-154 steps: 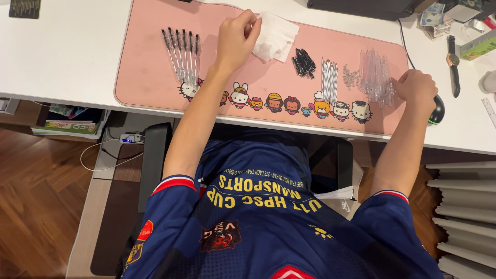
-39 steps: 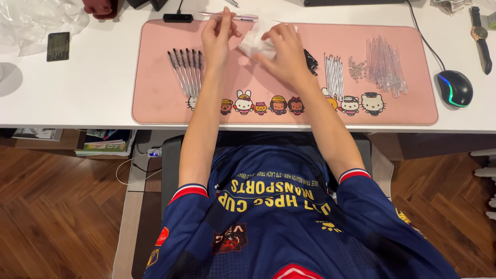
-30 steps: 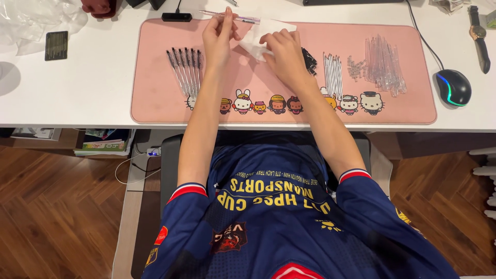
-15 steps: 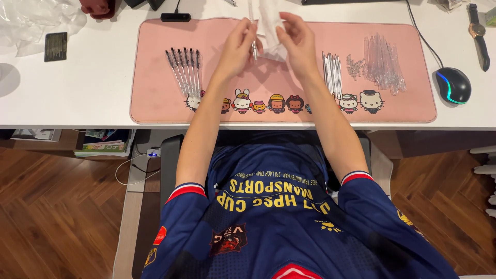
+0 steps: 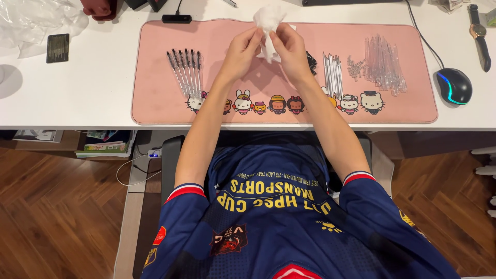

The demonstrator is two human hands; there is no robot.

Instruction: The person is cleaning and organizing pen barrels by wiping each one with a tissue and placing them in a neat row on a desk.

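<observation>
Both my hands are raised over the middle of a pink desk mat (image 5: 155,93) and pinch a crumpled white tissue (image 5: 268,20) between them. My left hand (image 5: 242,51) grips its left side, my right hand (image 5: 290,49) its right side. To the left on the mat lies a row of assembled black-tipped pens (image 5: 185,70). To the right lie thin white refills (image 5: 333,72) and a pile of clear pen barrels (image 5: 382,62). A small heap of black caps (image 5: 311,61) shows just behind my right hand.
A black mouse (image 5: 453,85) with a lit edge and a wristwatch (image 5: 479,36) lie at the right of the white desk (image 5: 67,98). A dark card (image 5: 57,47) and clear plastic wrap (image 5: 36,20) are at the left. Below are a chair and a wooden floor.
Five seconds ago my hands were apart, the left on the flat tissue, the right near the mouse. Since then both came together and lifted the tissue off the mat, crumpling it.
</observation>
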